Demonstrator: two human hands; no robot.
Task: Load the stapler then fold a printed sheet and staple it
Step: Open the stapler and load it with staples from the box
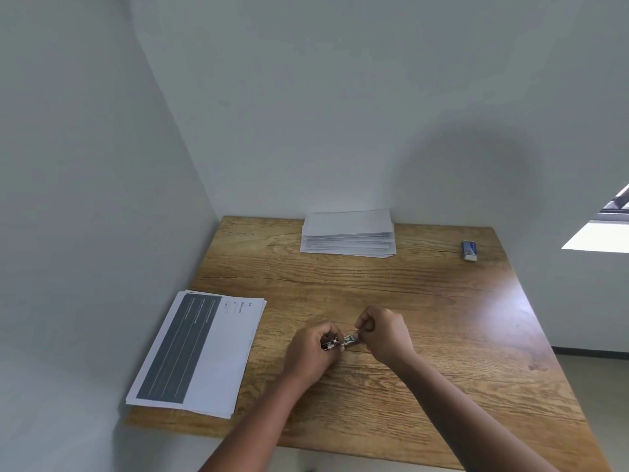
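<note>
A small metal stapler (347, 341) lies between my hands near the middle of the wooden table (425, 301). My left hand (311, 352) grips its left end with curled fingers. My right hand (383, 333) pinches its right end; what the fingertips hold there is too small to tell. A stack of printed sheets (197, 352) with a dark grey block on the top page lies at the table's left front edge.
A pile of folded white sheets (349, 235) sits at the back of the table against the wall. A small blue and white box (470, 250) lies at the back right. Walls close off the left and back sides.
</note>
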